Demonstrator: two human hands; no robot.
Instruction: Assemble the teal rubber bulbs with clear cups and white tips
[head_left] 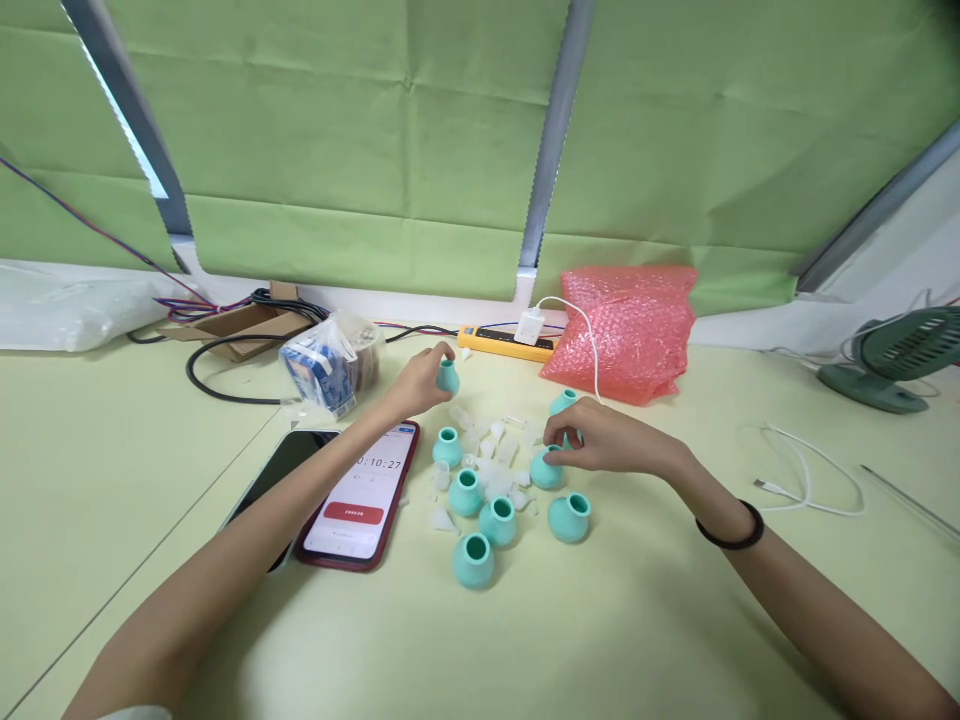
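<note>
a pale green table (675,620) runs under everything, with a green cloth backdrop (375,150) hung behind it. toward the back lies a pink bubble-wrap bag (630,330), and off to the far right stands a small green fan (896,360) with a white cable (810,490) looped near it. at the back left sits a clear bag of blue-printed packets (330,365), and a yellow power strip (510,342) lies by the wall. a phone (364,495) in a dark red case lies face up under the left forearm, its screen showing a running timer.

in the middle is a cluster of small teal caps (474,560), several standing open end up, mixed with a scatter of tiny clear plastic pieces (495,450).

the left hand (416,385) is raised at the far side of the cluster, fingers closed in a pinch around one teal cap (448,377), held just above the table. the right hand (600,440), a black band on its wrist, rests low with fingertips curled down onto another teal cap (546,470) that sits on the table; the fingers close lightly on its top.
</note>
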